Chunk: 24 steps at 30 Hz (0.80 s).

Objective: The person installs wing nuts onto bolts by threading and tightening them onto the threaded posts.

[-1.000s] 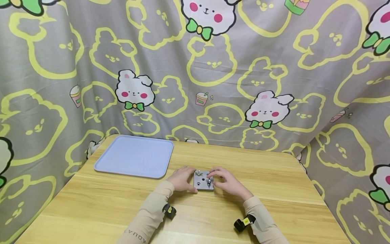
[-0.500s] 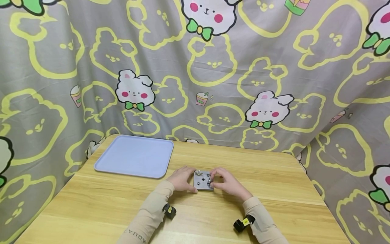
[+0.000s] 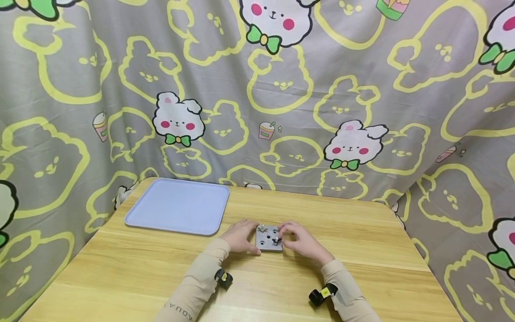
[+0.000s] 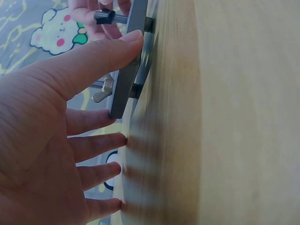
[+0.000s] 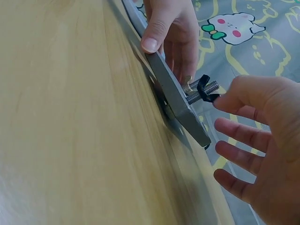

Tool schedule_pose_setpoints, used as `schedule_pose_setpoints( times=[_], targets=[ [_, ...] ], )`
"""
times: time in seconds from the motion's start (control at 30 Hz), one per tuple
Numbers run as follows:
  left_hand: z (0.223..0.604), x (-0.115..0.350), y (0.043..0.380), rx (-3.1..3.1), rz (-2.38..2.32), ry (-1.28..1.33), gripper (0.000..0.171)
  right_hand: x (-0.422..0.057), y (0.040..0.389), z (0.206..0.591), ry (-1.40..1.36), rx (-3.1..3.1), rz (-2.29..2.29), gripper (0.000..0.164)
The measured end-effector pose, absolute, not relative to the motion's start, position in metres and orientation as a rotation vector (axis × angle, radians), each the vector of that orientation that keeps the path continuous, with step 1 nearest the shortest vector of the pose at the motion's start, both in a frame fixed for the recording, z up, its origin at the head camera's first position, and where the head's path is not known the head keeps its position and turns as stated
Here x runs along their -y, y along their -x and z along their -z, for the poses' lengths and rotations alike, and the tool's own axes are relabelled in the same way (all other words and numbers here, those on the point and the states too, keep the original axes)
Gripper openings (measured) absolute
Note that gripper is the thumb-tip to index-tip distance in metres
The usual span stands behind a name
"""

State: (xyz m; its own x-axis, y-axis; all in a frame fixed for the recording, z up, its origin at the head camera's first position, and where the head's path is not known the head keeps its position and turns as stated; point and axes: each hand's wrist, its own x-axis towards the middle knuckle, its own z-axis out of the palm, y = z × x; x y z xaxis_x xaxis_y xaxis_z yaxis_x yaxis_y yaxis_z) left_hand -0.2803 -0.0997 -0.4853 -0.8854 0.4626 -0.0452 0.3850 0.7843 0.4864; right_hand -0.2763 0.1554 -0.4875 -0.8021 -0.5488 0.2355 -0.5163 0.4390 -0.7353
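A square grey metal plate (image 3: 268, 246) with several holes lies at the middle of the table. My left hand (image 3: 240, 237) holds it, thumb on the near edge and fingertips at the far left. Threaded bolts stand up through it, their heads under the plate (image 4: 127, 70) in the left wrist view. On the near right bolt (image 5: 193, 97) sits a black wing nut (image 5: 203, 89). My right hand (image 3: 302, 241) has its thumb tip right at one wing, the index tip hidden behind the thumb, other fingers loosely spread. A silvery wing nut (image 3: 262, 228) is on the far left bolt.
A light blue tray (image 3: 177, 205) lies at the back left of the wooden table (image 3: 362, 277). A grey curtain (image 3: 225, 85) with cartoon prints hangs behind and at both sides. Black camera straps (image 3: 323, 294) are worn on both forearms.
My right fingers have closed in from above onto the black wing nut, then shifted slightly right. The nut's wings have turned from upright to slanting crosswise. The left hand and plate have stayed put.
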Motion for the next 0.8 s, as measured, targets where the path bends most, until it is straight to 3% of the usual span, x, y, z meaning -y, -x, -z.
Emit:
schedule_pose_setpoints(
  times=[0.23,0.47,0.8],
  targets=[
    [0.4853,0.0992,0.2804,-2.815,-0.709,-0.672,0.096,-0.1549,0.2771,0.4882,0.941,-2.63,1.319,0.015],
    [0.4857,0.0994,0.2806,-2.812,-0.703,-0.667,0.096,-0.154,0.2767,0.4893,0.929,-2.648,1.289,0.041],
    [0.4875,0.0993,0.2821,-2.819,-0.704,-0.672,0.097,-0.1549,0.2768,0.488,0.96,-2.662,1.29,0.014]
  ],
)
